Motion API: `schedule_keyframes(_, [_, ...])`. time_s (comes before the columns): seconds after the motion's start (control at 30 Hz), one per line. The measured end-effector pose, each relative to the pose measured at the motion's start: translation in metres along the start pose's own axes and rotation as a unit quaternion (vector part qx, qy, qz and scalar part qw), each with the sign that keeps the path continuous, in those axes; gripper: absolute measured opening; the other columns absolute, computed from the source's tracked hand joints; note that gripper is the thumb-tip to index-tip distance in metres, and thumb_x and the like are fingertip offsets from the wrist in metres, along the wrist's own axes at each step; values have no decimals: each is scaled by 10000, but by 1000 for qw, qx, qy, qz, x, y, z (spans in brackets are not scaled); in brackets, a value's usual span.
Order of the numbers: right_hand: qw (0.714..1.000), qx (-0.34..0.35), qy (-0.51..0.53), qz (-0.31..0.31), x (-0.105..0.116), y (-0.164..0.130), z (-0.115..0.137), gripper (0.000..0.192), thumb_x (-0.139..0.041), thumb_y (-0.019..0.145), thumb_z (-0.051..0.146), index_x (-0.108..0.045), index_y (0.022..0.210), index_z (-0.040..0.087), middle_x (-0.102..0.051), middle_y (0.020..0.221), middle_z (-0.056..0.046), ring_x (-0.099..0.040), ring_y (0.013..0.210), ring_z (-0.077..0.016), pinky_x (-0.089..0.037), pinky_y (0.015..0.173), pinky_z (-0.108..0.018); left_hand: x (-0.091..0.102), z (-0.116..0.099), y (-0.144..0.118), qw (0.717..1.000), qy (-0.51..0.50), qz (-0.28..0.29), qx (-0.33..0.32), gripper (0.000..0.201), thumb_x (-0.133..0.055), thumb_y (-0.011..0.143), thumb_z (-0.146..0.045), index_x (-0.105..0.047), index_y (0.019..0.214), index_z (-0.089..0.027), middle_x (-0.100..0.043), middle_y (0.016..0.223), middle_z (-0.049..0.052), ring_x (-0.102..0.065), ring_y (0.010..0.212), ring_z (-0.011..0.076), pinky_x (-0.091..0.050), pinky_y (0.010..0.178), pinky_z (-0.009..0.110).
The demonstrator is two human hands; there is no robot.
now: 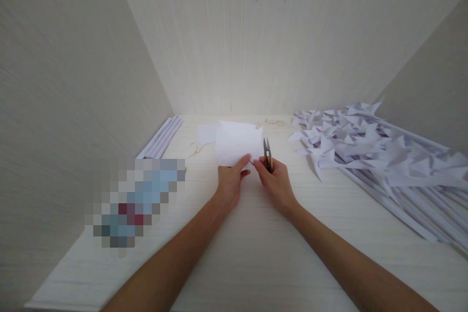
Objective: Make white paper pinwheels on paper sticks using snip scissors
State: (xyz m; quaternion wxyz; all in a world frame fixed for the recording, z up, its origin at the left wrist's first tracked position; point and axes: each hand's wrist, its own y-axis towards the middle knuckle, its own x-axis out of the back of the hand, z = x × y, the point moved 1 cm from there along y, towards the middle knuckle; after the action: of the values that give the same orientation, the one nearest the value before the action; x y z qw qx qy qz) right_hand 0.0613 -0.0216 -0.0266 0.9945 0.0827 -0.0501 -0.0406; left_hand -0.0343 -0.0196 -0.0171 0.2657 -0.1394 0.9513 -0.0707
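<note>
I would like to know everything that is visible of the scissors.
The scissors are small, with two slim, pointed, dark grey blades that look metal. The blades stand apart in a narrow V, their tips pointing away from the person. A pale spot shows where they meet. The handles are mostly hidden in the right hand, which holds them. The blades lie just right of the white paper, seemingly not touching it.

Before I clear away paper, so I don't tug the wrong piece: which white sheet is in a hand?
The larger sheet, its near edge pinched by the left hand; the smaller sheet, peeking out at its left edge, is untouched.
</note>
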Motion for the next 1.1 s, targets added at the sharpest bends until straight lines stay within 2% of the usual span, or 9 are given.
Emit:
schedule_keyframes(0.13, [1000, -12, 16, 5, -1, 0, 0, 250, -541, 693, 374, -439, 572, 180, -327, 452, 80, -266, 415, -68, -223, 413, -219, 1, 0, 0, 1000, -6, 2, -4, 313, -698, 514, -187, -629, 820, -179, -642, 835, 28, -555, 626, 81, -415, 467, 157])
schedule_keyframes(0.37, [999, -26, 25, -20, 0, 2, -2, 313, -587, 660, 393, -401, 524, 181, -327, 440, 79, -263, 411, -60, -207, 402, -216, 0, 0, -2, 1000, 24, 16, -1, 303, -693, 521, -200, -635, 818, -171, -647, 854, 46, -563, 668, 100, -412, 473, 160])
schedule_keyframes(0.67, [998, -30, 50, -6, -1, 3, -6, 309, -589, 665, 383, -390, 536, 185, -319, 424, 87, -247, 396, -55, -194, 395, -216, 2, 2, 0, 999, 27, 13, -13, 355, -696, 519, -197, -628, 868, -186, -644, 833, 37, -562, 666, 102, -409, 477, 164])
schedule_keyframes(1.1, [999, -17, 43, 7, -1, 3, -6, 301, -571, 688, 372, -382, 546, 186, -327, 424, 87, -254, 397, -56, -200, 399, -214, 2, 3, -2, 999, 27, 16, -23, 313, -685, 533, -194, -627, 839, -169, -640, 793, 29, -553, 633, 89, -407, 475, 163])
